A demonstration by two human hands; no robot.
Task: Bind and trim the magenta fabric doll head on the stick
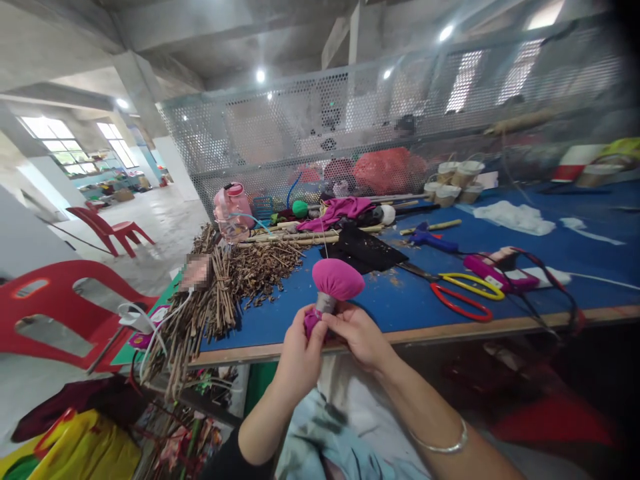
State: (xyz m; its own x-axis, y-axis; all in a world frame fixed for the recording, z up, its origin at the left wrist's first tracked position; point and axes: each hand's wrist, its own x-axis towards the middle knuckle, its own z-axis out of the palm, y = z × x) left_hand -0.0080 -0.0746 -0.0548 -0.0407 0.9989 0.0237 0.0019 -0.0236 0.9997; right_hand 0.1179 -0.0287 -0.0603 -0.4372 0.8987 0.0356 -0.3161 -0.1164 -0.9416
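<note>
Both hands hold a magenta fabric-covered ball on a short grey neck (339, 279), upright just over the table's front edge. My left hand (300, 347) is closed round the gathered magenta cloth below the neck. From the other side, my right hand (357, 333) pinches the same cloth with thumb and fingers. A thin pale line rises from the top of the ball. Behind it lies a piece of black cloth (367, 248). To the right are scissors (463, 298) with one red and one yellow handle.
Bundled dry twigs (220, 293) cover the table's left end, beside a pink jug (233, 212). A blue-handled glue gun (433, 238), a magenta tool (500, 273) with cords and several paper cups (457, 179) are on the right. Perforated metal screen (280, 133) stands behind.
</note>
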